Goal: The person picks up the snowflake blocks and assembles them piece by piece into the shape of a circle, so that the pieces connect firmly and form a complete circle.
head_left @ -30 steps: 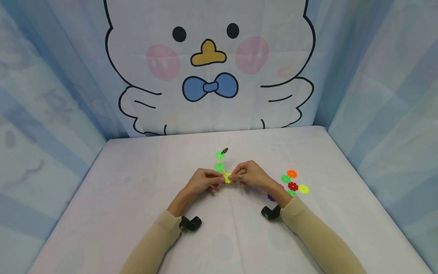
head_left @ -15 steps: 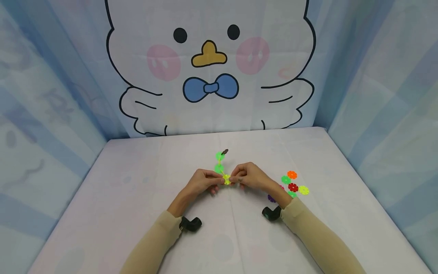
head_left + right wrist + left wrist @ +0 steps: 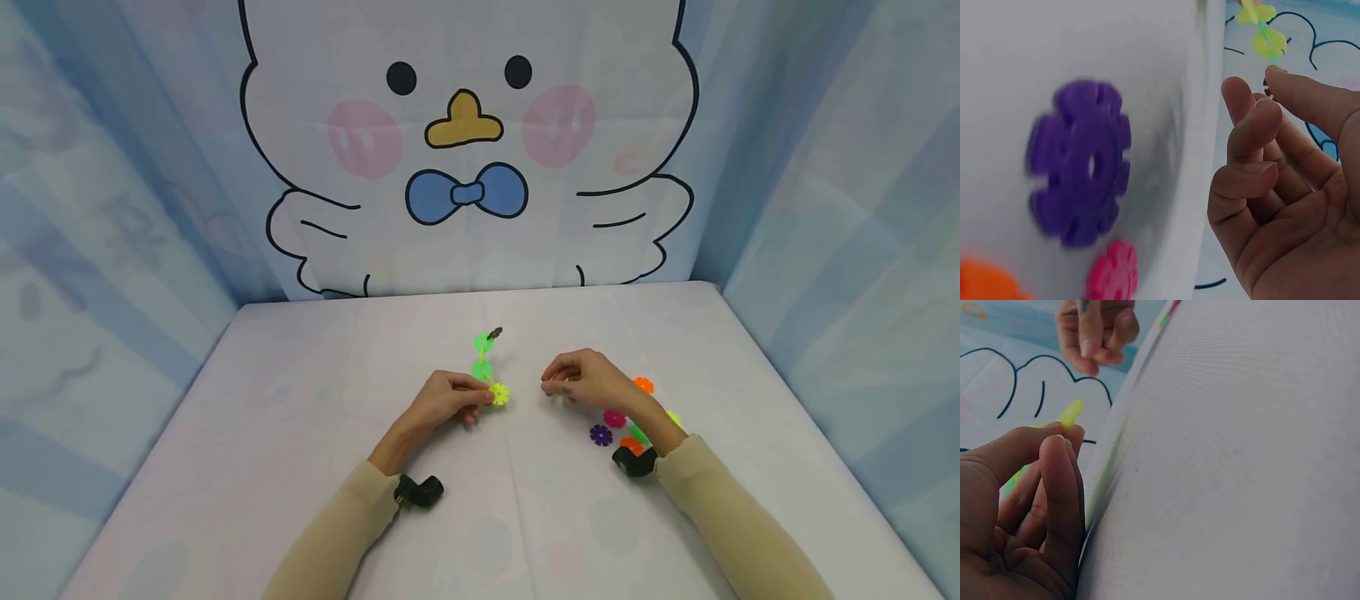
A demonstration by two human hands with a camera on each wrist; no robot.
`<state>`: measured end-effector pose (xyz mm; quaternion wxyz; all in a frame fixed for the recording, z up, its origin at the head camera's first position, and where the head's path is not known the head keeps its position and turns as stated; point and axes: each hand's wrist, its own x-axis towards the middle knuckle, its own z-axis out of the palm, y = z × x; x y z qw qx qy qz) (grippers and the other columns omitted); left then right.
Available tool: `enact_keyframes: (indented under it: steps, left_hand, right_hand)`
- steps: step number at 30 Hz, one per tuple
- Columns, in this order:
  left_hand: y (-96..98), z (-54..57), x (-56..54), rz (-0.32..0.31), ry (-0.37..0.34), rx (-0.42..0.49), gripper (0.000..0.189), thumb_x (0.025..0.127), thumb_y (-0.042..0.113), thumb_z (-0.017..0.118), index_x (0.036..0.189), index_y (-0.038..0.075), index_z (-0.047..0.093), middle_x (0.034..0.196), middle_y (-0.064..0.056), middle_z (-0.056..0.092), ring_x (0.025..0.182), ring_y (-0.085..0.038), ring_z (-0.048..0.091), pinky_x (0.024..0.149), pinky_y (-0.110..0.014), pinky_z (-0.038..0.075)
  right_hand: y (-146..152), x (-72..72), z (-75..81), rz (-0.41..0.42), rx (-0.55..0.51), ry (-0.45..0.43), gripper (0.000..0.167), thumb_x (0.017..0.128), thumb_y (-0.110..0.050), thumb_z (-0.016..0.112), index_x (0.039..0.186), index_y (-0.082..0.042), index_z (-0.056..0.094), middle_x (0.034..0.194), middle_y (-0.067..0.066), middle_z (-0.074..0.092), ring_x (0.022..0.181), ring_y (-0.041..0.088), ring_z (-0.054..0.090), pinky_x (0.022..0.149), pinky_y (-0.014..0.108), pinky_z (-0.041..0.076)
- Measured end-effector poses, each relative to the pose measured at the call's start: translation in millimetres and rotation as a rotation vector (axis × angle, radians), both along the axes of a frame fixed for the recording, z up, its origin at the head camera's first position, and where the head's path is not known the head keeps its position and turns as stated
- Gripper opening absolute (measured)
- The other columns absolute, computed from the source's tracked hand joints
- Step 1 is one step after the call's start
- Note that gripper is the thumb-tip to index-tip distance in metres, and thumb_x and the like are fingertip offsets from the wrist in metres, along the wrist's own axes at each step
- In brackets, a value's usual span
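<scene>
Between thumb and fingers, my left hand [image 3: 444, 398] pinches a yellow notched flower-shaped disc [image 3: 500, 394]. That disc forms the near end of a joined chain, with green discs [image 3: 482, 369] behind it, yellow ones set edgewise, and a brown piece [image 3: 495, 332] at the far end. In the left wrist view the pinched yellow disc [image 3: 1072, 414] appears nearly edge-on. My right hand [image 3: 588, 379] hovers to the right of the chain, apart from it, its fingers loosely bent around nothing. The right wrist view shows no piece in that hand [image 3: 1291, 162].
Loose flower-shaped discs lie under and beside the right forearm: a purple disc [image 3: 601, 435], a pink disc [image 3: 614, 418], orange discs [image 3: 643, 385], a green disc [image 3: 639, 433] and a partly hidden yellow disc [image 3: 673, 417]. A cartoon-printed curtain [image 3: 465, 242] stands behind the white table [image 3: 300, 433].
My right hand has let go of the yellow disc and moved right toward the loose discs. The left hand keeps its hold, and the disc's flat face now shows.
</scene>
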<state>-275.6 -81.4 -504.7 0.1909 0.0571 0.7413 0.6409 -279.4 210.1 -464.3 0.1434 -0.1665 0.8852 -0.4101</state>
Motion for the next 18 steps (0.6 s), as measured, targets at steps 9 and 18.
enact_keyframes:
  steps: [9, 18]
  left_hand:
    - [0.4, 2.0, 0.0, -0.003, 0.009, 0.009, 0.026, 0.091, 0.01, 0.083, 0.112, -0.005, 0.079, 0.082, -0.004, 0.081, 0.055, -0.008, 0.064, 0.055, -0.022, 0.057]
    - [0.9, 0.6, -0.5, 0.003, 0.002, -0.005, 0.024, 0.091, 0.011, 0.083, 0.111, -0.003, 0.079, 0.084, -0.004, 0.081, 0.056, -0.008, 0.064, 0.056, -0.022, 0.056]
  right_hand:
    - [50, 9.1, 5.7, 0.101, 0.161, 0.107, 0.019, 0.094, -0.027, 0.082, 0.106, -0.013, 0.079, 0.09, -0.002, 0.073, 0.076, 0.013, 0.061, 0.069, 0.023, 0.054]
    - [89, 22.2, 9.7, 0.092, 0.224, 0.056, 0.025, 0.089, -0.028, 0.087, 0.105, -0.012, 0.077, 0.08, -0.002, 0.066, 0.064, 0.012, 0.057, 0.059, 0.023, 0.05]
